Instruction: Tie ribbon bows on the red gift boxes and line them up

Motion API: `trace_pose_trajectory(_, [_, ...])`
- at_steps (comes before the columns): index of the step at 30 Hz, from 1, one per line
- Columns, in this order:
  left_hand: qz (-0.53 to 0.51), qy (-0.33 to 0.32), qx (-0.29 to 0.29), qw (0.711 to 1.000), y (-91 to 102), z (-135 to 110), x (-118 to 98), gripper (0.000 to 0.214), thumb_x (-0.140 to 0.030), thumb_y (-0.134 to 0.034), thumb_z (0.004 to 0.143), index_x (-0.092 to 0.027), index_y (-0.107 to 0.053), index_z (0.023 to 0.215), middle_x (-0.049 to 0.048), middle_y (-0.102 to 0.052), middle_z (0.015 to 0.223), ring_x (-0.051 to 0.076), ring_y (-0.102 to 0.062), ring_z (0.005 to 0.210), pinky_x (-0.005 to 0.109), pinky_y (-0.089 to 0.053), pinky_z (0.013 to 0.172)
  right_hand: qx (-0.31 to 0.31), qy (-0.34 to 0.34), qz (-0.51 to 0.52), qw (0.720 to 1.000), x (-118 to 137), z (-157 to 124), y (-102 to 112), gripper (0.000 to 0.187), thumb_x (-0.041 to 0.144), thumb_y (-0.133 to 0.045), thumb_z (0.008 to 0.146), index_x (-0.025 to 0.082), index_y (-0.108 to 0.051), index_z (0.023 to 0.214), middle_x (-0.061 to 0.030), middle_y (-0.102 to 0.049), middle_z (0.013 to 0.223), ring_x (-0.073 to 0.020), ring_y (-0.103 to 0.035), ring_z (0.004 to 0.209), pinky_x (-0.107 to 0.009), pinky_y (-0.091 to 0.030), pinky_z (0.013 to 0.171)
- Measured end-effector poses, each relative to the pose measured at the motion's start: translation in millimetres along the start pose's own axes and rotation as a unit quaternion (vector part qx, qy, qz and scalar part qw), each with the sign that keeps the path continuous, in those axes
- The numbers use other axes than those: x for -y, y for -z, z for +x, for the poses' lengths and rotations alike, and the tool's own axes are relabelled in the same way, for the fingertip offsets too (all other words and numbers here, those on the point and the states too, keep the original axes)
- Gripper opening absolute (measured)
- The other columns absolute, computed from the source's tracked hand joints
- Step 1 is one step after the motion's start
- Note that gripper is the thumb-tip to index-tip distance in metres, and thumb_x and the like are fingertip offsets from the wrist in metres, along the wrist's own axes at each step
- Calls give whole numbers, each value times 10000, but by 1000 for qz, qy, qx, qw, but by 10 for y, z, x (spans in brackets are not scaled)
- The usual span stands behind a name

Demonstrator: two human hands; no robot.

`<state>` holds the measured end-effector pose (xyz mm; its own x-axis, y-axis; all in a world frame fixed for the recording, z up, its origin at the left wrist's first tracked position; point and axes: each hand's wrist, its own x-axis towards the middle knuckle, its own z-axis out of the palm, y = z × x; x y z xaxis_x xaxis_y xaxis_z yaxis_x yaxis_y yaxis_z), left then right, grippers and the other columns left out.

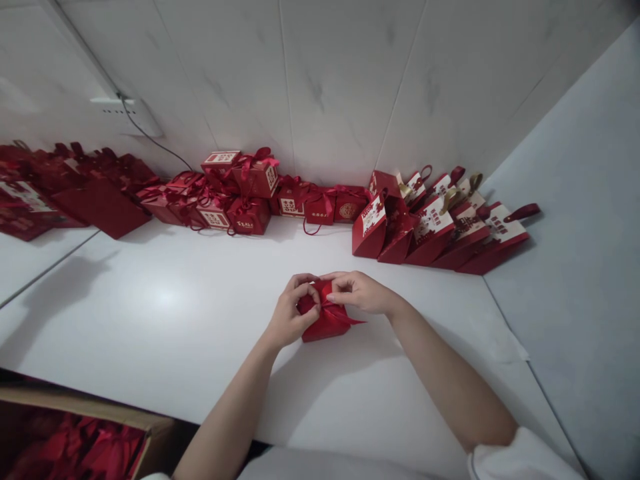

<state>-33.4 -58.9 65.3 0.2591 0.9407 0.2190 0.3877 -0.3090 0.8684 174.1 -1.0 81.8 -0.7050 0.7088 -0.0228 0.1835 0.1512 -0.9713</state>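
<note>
A small red gift box (327, 323) with a red satin ribbon (345, 319) rests on the white table (165, 300) in front of me. My left hand (290, 313) is curled against the box's left side, fingers pinching the ribbon at its top. My right hand (360, 292) comes in from the right and pinches the same ribbon at the top of the box. Both hands are closed on the ribbon and nearly touch each other.
Along the back wall lies a row of finished red ribboned boxes (247, 197). Red flat bags with white labels (440, 227) lean at the back right, darker red bags (95, 197) at the back left. A cardboard carton of red items (75, 443) stands below the table's front left edge.
</note>
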Motion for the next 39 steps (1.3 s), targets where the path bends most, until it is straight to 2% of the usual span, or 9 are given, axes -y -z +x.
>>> trace_pose_trajectory(5, [10, -4, -1, 1000, 1, 6, -6, 65, -142, -580, 776, -198, -604, 797, 91, -518, 1260, 258, -518, 1201, 398, -440, 1000, -1, -28, 113, 993, -168, 61, -8, 321, 394, -702, 778, 177, -553, 593, -94, -629, 1261, -240, -606, 1075, -387, -386, 990])
trace_pose_trajectory(9, [5, 9, 4, 1000, 10, -4, -14, 54, -149, -571, 777, -196, -594, 791, 89, -535, 1250, 251, -542, 1162, 392, -444, 980, -2, -36, 163, 986, -264, 100, 3, 357, 468, -723, 751, 170, -582, 613, -77, -667, 1188, -224, -618, 1001, -386, -387, 987])
trace_pose_trajectory(11, [-19, 13, 8, 1000, 37, -14, 0, 11, -192, -582, 796, -195, -590, 804, 94, -546, 1241, 256, -544, 1162, 390, -443, 976, 14, -35, 154, 987, -229, 82, 43, 367, 522, -671, 798, 173, -635, 693, -77, -666, 1191, -225, -598, 1085, -381, -361, 1038])
trace_pose_trajectory(15, [-119, 40, -16, 992, 151, -19, 86, 176, -306, -480, 883, -199, -596, 959, 113, -576, 1249, 283, -534, 1193, 427, -442, 975, 32, -27, 98, 994, -55, -6, 162, 468, 613, -501, 890, 186, -670, 796, -82, -627, 1282, -230, -540, 1220, -397, -321, 1104])
trace_pose_trajectory(19, [-141, 58, -31, 988, 274, -13, 167, 215, -318, -480, 878, -191, -602, 1001, 122, -564, 1288, 306, -501, 1238, 464, -399, 1032, 23, -29, 11, 999, 56, -62, 206, 460, 620, -475, 902, 218, -684, 822, -60, -599, 1330, -243, -499, 1273, -416, -257, 1150])
trace_pose_trajectory(27, [-96, 47, 45, 993, 311, -25, 94, 139, -334, -579, 880, -199, -616, 881, 121, -571, 1266, 272, -533, 1198, 415, -455, 985, 42, -7, -65, 997, 86, -66, 128, 327, 506, -603, 871, 209, -620, 737, -75, -611, 1276, -250, -502, 1266, -406, -305, 1102])
trace_pose_trajectory(30, [-89, 43, 62, 993, 284, -27, 58, 158, -339, -598, 882, -190, -589, 831, 117, -566, 1267, 257, -541, 1187, 385, -473, 945, 26, -13, -57, 998, 78, -61, 131, 368, 511, -583, 881, 198, -592, 689, -82, -590, 1304, -255, -524, 1236, -415, -335, 1074])
trace_pose_trajectory(33, [-96, 29, 77, 992, 253, -33, 43, 141, -330, -620, 875, -206, -593, 937, 108, -566, 1265, 240, -547, 1180, 378, -478, 941, 5, -30, -31, 999, 68, -61, 144, 420, 542, -521, 907, 191, -610, 694, -78, -568, 1330, -241, -576, 1145, -406, -399, 1011])
trace_pose_trajectory(39, [-62, 3, 68, 996, 272, -52, 40, 105, -316, -627, 877, -215, -642, 904, 98, -548, 1283, 240, -514, 1229, 402, -430, 1029, 27, -57, -10, 998, 99, -99, 188, 464, 579, -501, 905, 197, -680, 711, -58, -533, 1385, -236, -602, 1074, -375, -466, 924])
